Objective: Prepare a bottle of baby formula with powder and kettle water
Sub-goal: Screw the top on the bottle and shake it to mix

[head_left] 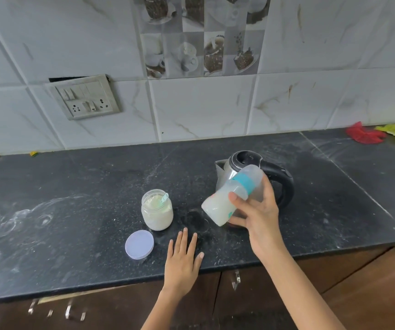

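Clear plastic, one open jar [157, 210] stands left of centre on the dark stone table [72, 210], about two-thirds full of pale powder, with one teal scoop [163, 199] lying in it. One translucent lid [139, 244] lies flat at the jar's 7 o'clock. The left hand [184, 258] rests flat on the table edge, its grip released, fingers straight. At its 1 o'clock the right hand [257, 215] has its grip wrapped round one capped baby bottle [232, 195] with a teal collar, tilted, milky liquid inside, held above the table. Behind it stands one steel kettle [251, 173] with a black handle.
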`<state>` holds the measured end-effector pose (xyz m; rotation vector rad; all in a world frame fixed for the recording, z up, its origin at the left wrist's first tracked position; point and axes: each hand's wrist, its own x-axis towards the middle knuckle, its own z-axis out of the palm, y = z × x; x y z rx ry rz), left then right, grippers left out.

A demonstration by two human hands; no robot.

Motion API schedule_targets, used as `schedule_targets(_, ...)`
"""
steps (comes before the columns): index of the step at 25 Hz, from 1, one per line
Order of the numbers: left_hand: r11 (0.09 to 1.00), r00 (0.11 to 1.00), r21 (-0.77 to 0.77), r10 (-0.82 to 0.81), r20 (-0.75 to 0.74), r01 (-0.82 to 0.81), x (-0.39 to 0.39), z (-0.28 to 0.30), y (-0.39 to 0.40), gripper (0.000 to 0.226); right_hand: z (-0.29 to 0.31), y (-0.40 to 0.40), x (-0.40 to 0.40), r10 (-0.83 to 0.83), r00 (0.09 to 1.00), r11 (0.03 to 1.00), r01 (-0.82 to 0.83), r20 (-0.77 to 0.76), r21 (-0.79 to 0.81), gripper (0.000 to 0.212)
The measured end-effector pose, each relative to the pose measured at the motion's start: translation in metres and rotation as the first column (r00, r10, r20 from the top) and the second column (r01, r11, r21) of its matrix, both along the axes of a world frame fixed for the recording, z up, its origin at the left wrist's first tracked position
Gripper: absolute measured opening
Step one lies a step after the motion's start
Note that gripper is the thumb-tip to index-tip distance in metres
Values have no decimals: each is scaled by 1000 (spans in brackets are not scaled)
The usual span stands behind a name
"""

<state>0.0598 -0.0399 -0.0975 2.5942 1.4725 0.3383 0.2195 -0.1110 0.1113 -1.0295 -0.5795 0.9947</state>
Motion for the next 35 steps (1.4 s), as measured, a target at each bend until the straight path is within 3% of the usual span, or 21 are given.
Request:
schedule_targets(4, 998, 998, 24, -53, 44, 52, -1, -2, 0, 49, -5, -8, -18, 153, 981, 982, -138, 119, -131, 96)
schedule_targets(6, 999, 1000, 22, -25, -9, 25, -1, -1, 1, 55, -4, -6, -13, 131, 990, 982, -121, 58, -147, 92)
schedule_targets(9, 1000, 999, -13, -3, -37, 3, 0, 0, -1, 62, 11, -2, -1, 132, 972, 978, -160, -194, -133, 40)
schedule_targets(11, 1000, 999, -28, 2, -36, -3, -1, 1, -1, 62, 13, -2, 1, 186, 909, 970, -231, -374, -79, 29)
schedule_targets(16, 999, 999, -52, -12, -42, 10, -1, 3, -1, 62, 12, -3, 12, 291, 906, 943, -326, -309, -67, 40)
schedule_targets(20, 999, 999, -35, -12, -33, 11, -1, 0, 0, 62, 17, -6, 23, 305, 951, 946, -295, 56, -136, 89)
schedule_targets(23, 999, 1000, -32, -11, -26, 10, -1, 0, 0, 62, 16, -3, 14, 136, 990, 990, -137, -39, -22, 89)
schedule_targets(27, 999, 999, -22, -32, -14, 31, -3, 1, -1, 64, 5, -9, -10, 280, 959, 956, -283, -53, -81, 90)
schedule_targets(31, 1000, 1000, -18, -12, -15, 12, -2, 1, -1, 62, 7, 2, 2, 89, 967, 996, -83, -237, 33, 83)
schedule_targets(35, 998, 999, -32, -46, 5, 46, -3, 0, 0, 60, 2, -9, -18, 243, 958, 967, -251, -155, -34, 91)
